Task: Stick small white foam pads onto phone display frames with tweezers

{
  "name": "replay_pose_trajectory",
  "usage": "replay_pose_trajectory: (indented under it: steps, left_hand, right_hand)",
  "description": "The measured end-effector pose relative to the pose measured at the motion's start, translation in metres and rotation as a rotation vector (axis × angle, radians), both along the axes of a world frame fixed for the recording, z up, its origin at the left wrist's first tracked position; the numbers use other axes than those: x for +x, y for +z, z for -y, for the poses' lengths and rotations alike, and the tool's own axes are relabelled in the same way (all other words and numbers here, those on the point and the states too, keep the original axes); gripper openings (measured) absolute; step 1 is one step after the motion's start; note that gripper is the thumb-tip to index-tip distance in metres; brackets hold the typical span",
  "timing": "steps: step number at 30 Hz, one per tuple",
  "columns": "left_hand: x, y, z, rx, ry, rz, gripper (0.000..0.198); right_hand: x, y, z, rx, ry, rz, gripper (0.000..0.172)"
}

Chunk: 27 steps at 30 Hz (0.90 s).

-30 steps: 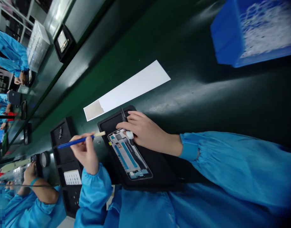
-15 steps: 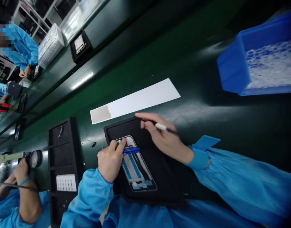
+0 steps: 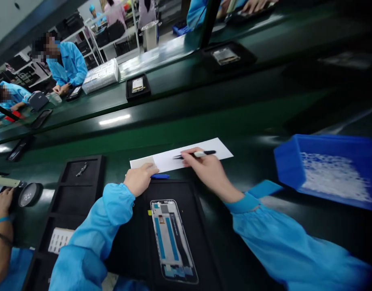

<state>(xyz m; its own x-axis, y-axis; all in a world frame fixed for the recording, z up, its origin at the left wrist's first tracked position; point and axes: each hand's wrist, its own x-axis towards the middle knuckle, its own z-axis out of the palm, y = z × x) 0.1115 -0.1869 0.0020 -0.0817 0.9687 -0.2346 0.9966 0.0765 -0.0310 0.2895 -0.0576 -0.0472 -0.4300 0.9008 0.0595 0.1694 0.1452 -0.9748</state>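
Note:
My left hand (image 3: pixel 139 180) rests at the left end of a white paper strip (image 3: pixel 201 149), its fingertips at the greyish-beige patch (image 3: pixel 140 163). A blue pen-like stick (image 3: pixel 160 176) is held in this hand and pokes out to the right. Over the middle of the strip, my right hand (image 3: pixel 206 167) grips black tweezers (image 3: pixel 210 152) with a pale band, tips pointing left. Whether the tips touch the paper I cannot tell. Below both hands lies an open phone frame (image 3: pixel 170 246) with blue adhesive strips, on a black tray (image 3: pixel 201 230).
A black compartment tray (image 3: pixel 78 198) at left holds a small part and a white card (image 3: pixel 60 239). On the right stands a blue bin (image 3: pixel 289 169) of small white pieces. A co-worker's hand (image 3: pixel 2 202) is at far left; other people sit across the bench.
My left hand has left the phone frame and moved up to the paper strip, still with the blue stick. The right hand has brought the tweezers over the strip. The view has tilted upward.

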Motion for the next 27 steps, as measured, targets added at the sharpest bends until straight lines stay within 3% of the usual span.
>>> replay_pose_trajectory:
  steps: [3, 6, 12, 19, 23, 27]
  left_hand:
    - [0.0, -0.005, -0.005, -0.025, -0.038, 0.005, 0.045]
    - [0.001, -0.008, -0.002, -0.029, -0.049, 0.01, 0.046]
    - [0.001, -0.008, -0.002, -0.025, -0.049, 0.038, 0.048]
    - [0.003, -0.006, -0.004, -0.039, -0.053, 0.007, 0.049]
    - [-0.005, -0.004, -0.001, -0.033, -0.021, 0.084, 0.05]
    - [-0.015, 0.004, 0.011, 0.191, 0.156, 0.326, 0.039]
  right_hand:
    - [-0.022, 0.004, 0.011, -0.016, 0.094, 0.046, 0.026]
    - [-0.036, 0.003, 0.015, -0.023, 0.101, 0.084, 0.02]
    - [-0.039, 0.004, 0.013, -0.05, 0.102, 0.136, 0.017]
    - [-0.043, 0.0, 0.01, -0.13, 0.085, 0.053, 0.019]
    - [-0.028, 0.001, 0.013, -0.157, -0.022, -0.06, 0.034]
    - [0.013, 0.007, 0.045, -0.22, -0.069, -0.107, 0.044]
